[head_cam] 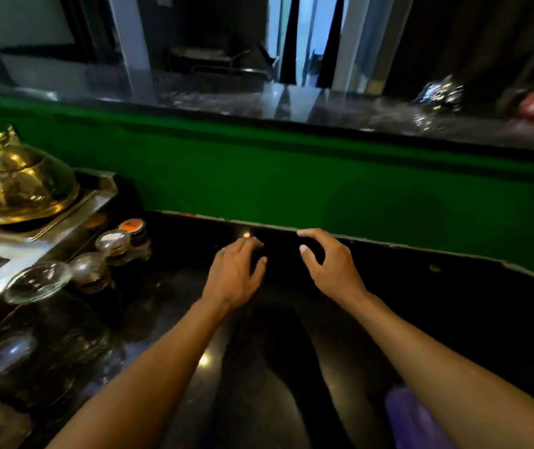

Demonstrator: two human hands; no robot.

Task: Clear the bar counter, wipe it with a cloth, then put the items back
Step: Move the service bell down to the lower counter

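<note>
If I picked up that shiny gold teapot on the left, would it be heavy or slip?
The gold teapot looks like polished metal, so it is probably stiff and fairly heavy for its size. Its glossy surface could be slippery in a bare hand. The wide, flat bottom sits low on the steel tray, so a push would more likely slide it than tip it.

Jars (115, 246) in a row at counter (421, 312) left edge, beside raised tray (32, 244) (kettle (19, 183) on it).
</note>
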